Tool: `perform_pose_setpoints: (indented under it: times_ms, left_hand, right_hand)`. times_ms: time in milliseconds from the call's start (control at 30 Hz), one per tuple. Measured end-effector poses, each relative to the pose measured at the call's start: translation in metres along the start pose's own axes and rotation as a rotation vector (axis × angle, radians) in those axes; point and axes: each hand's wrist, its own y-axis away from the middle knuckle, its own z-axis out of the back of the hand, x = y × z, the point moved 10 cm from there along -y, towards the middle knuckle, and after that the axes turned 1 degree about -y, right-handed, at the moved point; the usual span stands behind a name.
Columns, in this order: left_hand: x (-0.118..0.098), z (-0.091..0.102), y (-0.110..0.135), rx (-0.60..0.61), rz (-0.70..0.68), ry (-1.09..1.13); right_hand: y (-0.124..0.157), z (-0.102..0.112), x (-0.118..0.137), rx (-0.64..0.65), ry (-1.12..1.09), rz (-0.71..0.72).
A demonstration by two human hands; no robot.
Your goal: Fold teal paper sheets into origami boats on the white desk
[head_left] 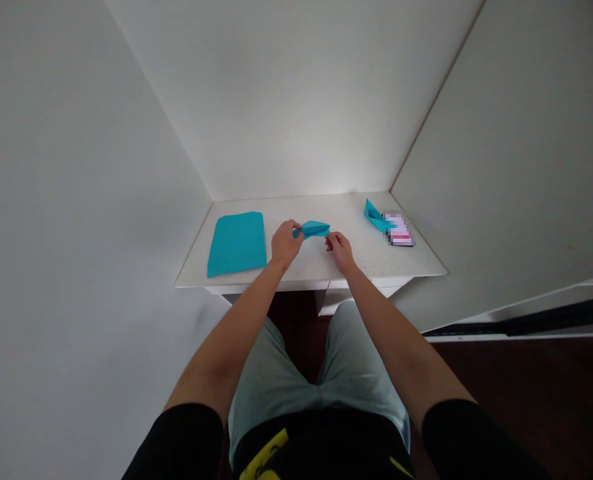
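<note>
folded blue paper is held over the white desk, long axis running left to right; the left hand pinches its left end, the right hand its right end, fingers nearly closed.

Over the white tabletop, the left grip and right grip hold a folded blue paper. A flat blue sheet lies left; at right, another folded piece overlaps a pixelated item.
</note>
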Motion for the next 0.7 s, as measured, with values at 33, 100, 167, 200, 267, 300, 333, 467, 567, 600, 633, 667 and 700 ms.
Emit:
perform_pose_setpoints:
  times_ms: [33,100,167,200,267,300,333,467,567,600,633,667,700]
  left_hand:
    - [-0.005,0.003,-0.002,0.004,-0.021,-0.049]
    - [-0.008,0.007,-0.004,0.007,-0.025,-0.111]
    - [-0.006,0.01,-0.005,0.0,-0.003,-0.116]
    - [-0.003,0.01,-0.005,-0.005,0.015,-0.101]
    - [0.006,0.01,-0.008,-0.008,0.074,-0.042]
    - [0.011,0.009,-0.009,-0.008,0.111,-0.002]
    - [0.017,0.008,-0.01,-0.008,0.146,0.039]
    - [0.035,0.001,-0.015,0.006,0.272,0.196]
    - [0.051,-0.012,-0.013,0.077,0.404,0.296]
    - [0.054,-0.016,-0.011,0.102,0.434,0.315]
    - [0.057,-0.02,-0.01,0.127,0.457,0.337]
    - [0.059,-0.023,-0.008,0.151,0.473,0.361]
    - [0.061,-0.025,-0.005,0.173,0.488,0.387]
  right_hand:
    - [0.001,0.0,0.001,-0.002,-0.005,0.004]
    - [0.002,0.0,0.003,-0.004,-0.018,0.016]
    - [0.003,-0.001,0.005,-0.007,-0.013,0.025]
    - [0.003,-0.001,0.005,-0.008,-0.007,0.026]
    - [0.004,-0.003,0.006,-0.008,0.005,0.023]
    - [0.004,-0.003,0.005,-0.011,0.008,0.018]
    - [0.003,-0.004,0.005,-0.016,0.007,0.013]
    - [0.001,-0.002,0.001,-0.06,-0.035,0.006]
    - [0.001,-0.001,-0.002,-0.086,-0.075,-0.002]
    - [0.001,-0.001,-0.004,-0.091,-0.077,-0.009]
    - [0.001,-0.001,-0.005,-0.094,-0.075,-0.015]
    - [0.001,-0.001,-0.005,-0.097,-0.074,-0.018]
    - [0.001,-0.001,-0.006,-0.1,-0.076,-0.017]
